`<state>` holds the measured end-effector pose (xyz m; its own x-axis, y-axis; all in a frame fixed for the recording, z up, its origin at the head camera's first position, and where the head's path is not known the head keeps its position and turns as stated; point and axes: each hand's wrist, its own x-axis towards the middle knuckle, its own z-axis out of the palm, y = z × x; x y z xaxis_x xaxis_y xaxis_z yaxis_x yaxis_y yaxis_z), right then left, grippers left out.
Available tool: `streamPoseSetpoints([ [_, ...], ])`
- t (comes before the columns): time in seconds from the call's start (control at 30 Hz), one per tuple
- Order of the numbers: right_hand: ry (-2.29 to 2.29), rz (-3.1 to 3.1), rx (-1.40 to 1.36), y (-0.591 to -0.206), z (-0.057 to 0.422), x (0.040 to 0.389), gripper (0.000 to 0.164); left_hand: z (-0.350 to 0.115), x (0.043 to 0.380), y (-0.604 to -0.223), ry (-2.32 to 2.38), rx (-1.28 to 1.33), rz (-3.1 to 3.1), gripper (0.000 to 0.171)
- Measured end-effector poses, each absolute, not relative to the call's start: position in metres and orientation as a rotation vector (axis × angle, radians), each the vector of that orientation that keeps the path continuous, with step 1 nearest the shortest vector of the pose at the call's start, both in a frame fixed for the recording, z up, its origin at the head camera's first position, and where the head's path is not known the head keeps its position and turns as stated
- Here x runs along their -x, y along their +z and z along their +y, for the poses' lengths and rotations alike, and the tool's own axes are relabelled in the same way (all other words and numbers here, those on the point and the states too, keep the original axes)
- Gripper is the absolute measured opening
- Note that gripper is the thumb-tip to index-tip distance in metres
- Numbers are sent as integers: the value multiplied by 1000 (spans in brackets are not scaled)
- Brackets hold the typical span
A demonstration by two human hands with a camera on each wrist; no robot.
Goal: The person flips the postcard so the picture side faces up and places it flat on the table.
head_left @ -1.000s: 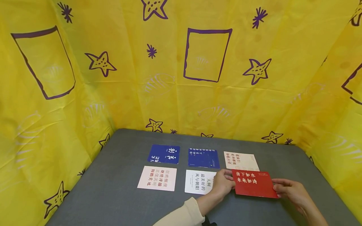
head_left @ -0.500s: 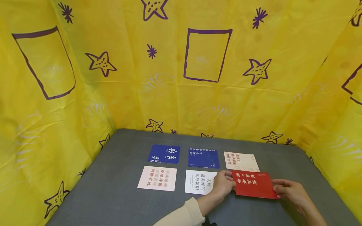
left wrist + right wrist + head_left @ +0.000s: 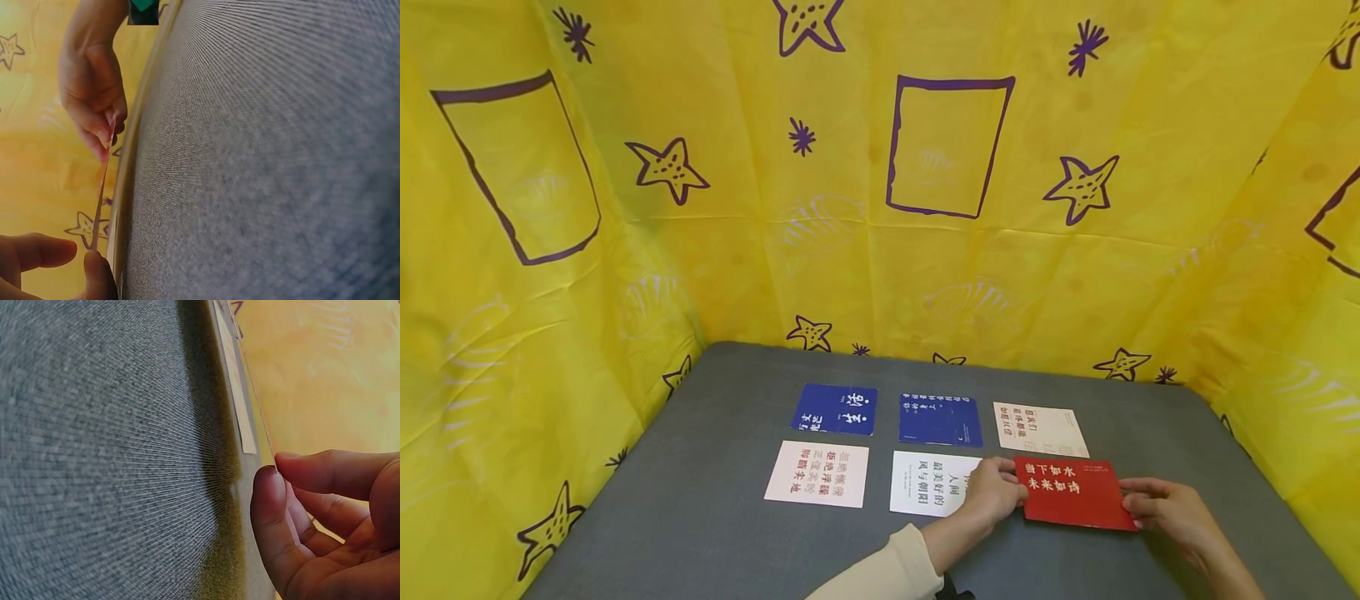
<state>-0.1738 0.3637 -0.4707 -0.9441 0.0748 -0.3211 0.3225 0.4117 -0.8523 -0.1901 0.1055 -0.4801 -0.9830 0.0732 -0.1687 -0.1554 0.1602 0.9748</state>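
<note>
A red card (image 3: 1075,493) with white lettering is held just over the grey table at the right. My right hand (image 3: 1176,517) pinches its right edge between thumb and finger, which the right wrist view shows closely. My left hand (image 3: 992,493) is at the card's left edge. In the left wrist view, the upper finger (image 3: 47,250) stands apart from the card, and the lower fingertip (image 3: 99,265) is right at its end. A white card (image 3: 925,483) lies partly hidden behind my left hand. Beyond the red card lies a cream card (image 3: 1045,427).
Two blue cards (image 3: 835,408) lie in the far row with the cream one. At the near left is a pink card (image 3: 820,475). The grey table (image 3: 685,517) is enclosed by yellow cloth (image 3: 820,275) printed with stars.
The red card has come down slightly toward the table, uncovering more of the cream card. My left fingers have parted from their grip on its left edge. My right hand keeps its pinch.
</note>
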Motion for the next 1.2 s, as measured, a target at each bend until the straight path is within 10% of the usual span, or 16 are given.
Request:
streamPoseSetpoints([
  [1.2, -1457, 2477, -340, -474, 357, 177, 34, 77, 196, -469, 1661, -256, 2359, 29],
])
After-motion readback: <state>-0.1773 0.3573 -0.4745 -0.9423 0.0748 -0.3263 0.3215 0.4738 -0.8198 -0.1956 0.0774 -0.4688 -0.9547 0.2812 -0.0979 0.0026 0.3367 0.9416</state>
